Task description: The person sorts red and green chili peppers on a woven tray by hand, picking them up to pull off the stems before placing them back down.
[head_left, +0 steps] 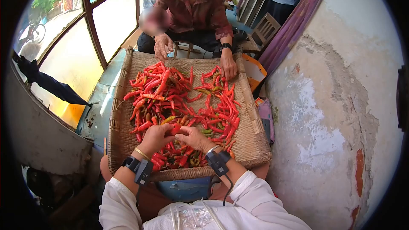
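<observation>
A shallow woven basket tray (pixel 120 121) holds a heap of red chilies (pixel 155 81) on its left and a looser spread of chilies (pixel 219 110) on its right, with a few greenish ones among them. Over the near part of the tray, my left hand (pixel 156 138) has its fingers closed around one end of a red chili (pixel 174 130). My right hand (pixel 192 138) pinches at the same chili from the other side, and the fingertips of both hands nearly meet. Smaller chilies lie beneath my wrists.
Across the tray sits a person in a dark red shirt (pixel 191 6), one hand (pixel 163 47) above the far edge, the other (pixel 228 64) at the right-hand chilies. A wooden chair (pixel 266 30) and a worn wall (pixel 315 115) are right, windows (pixel 68 47) left.
</observation>
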`<action>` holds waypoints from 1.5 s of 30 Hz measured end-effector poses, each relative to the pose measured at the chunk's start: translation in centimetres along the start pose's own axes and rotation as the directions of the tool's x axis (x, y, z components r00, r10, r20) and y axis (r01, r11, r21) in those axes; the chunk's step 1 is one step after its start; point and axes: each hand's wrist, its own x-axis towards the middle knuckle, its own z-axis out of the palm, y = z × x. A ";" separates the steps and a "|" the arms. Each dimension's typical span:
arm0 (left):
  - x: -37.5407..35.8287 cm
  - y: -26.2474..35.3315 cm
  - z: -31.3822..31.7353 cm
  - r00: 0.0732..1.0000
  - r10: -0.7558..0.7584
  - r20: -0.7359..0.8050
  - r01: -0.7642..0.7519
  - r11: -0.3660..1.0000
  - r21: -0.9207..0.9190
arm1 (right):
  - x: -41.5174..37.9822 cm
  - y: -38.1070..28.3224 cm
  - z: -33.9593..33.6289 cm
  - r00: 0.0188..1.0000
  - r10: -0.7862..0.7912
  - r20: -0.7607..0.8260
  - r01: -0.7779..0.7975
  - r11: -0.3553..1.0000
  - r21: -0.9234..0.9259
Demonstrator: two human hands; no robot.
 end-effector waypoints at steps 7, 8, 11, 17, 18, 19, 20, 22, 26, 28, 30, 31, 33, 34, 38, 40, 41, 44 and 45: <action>-0.2 1.5 -0.3 0.995 0.096 -0.010 -0.097 0.990 -0.102 | -0.1 -0.5 0.9 0.994 -0.058 -0.091 0.054 0.997 -0.047; -0.3 1.7 -0.4 0.992 0.124 -0.006 -0.124 0.986 -0.110 | 0.0 -0.2 0.9 0.990 -0.075 -0.118 0.075 0.997 -0.007; -0.3 2.0 -0.5 0.987 0.162 -0.007 -0.162 0.985 -0.052 | 0.1 0.0 0.6 0.991 -0.035 -0.132 0.042 0.998 0.048; 0.1 0.8 -0.2 0.982 0.163 -0.090 -0.156 0.985 0.078 | -1.0 -1.6 -0.9 0.969 0.090 -0.229 -0.053 0.986 0.161; 0.1 1.1 -0.5 0.981 0.152 -0.118 -0.144 0.987 0.074 | -1.1 -1.5 -1.6 0.966 0.105 -0.235 -0.050 0.973 0.227; 0.1 0.9 -0.5 0.983 0.144 -0.115 -0.136 0.988 0.075 | -1.3 -1.5 -2.1 0.963 0.122 -0.239 -0.048 0.955 0.293; 0.1 0.6 -0.4 0.985 0.144 -0.091 -0.132 0.984 0.122 | -1.5 -1.8 -2.7 0.948 0.127 -0.291 -0.041 0.957 0.287; 0.0 0.3 -0.3 0.991 0.124 -0.052 -0.111 0.974 0.200 | -1.8 -1.8 -3.8 0.924 0.110 -0.365 0.028 0.936 0.352; 0.1 -0.6 0.0 0.998 0.040 -0.050 -0.028 0.974 0.223 | -2.7 -0.8 -6.9 0.843 0.086 -0.531 0.198 0.869 0.454; 0.1 -0.6 -0.3 0.999 0.017 -0.041 -0.006 0.970 0.242 | -2.9 -0.4 -8.1 0.788 0.108 -0.607 0.297 0.796 0.527; 0.0 -0.6 -0.2 0.999 -0.009 -0.030 0.017 0.965 0.262 | -3.3 0.1 -9.1 0.753 0.119 -0.648 0.384 0.719 0.579; 0.1 -0.8 -0.1 0.999 -0.012 -0.030 0.019 0.965 0.261 | -3.2 0.6 -9.6 0.754 0.121 -0.646 0.382 0.719 0.580; 0.0 -1.0 0.2 0.998 -0.052 0.022 0.044 0.958 0.284 | -3.2 1.6 -10.3 0.726 0.179 -0.664 0.468 0.578 0.668; 0.0 -1.2 0.4 0.998 -0.056 0.024 0.047 0.959 0.281 | -3.3 2.1 -10.7 0.740 0.188 -0.645 0.478 0.527 0.702; -0.6 -1.7 0.4 0.969 -0.127 0.212 0.043 0.931 0.364 | -2.8 2.4 -11.1 0.654 0.247 -0.715 0.625 0.356 0.695; -0.6 -1.2 0.1 0.936 -0.151 0.318 0.036 0.939 0.341 | -2.4 2.6 -10.4 0.705 0.282 -0.651 0.538 0.386 0.749; -0.6 -1.7 0.5 0.925 -0.126 0.359 0.010 0.951 0.308 | -2.1 2.7 -9.9 0.740 0.331 -0.586 0.445 0.412 0.795; -0.7 -1.5 0.3 0.889 -0.135 0.438 -0.007 0.951 0.308 | -1.5 0.9 -5.6 0.864 0.177 -0.472 0.143 0.811 0.567; -0.8 -1.4 0.0 0.859 -0.148 0.491 0.004 0.959 0.282 | -1.2 0.5 -4.4 0.909 0.151 -0.387 0.038 0.898 0.439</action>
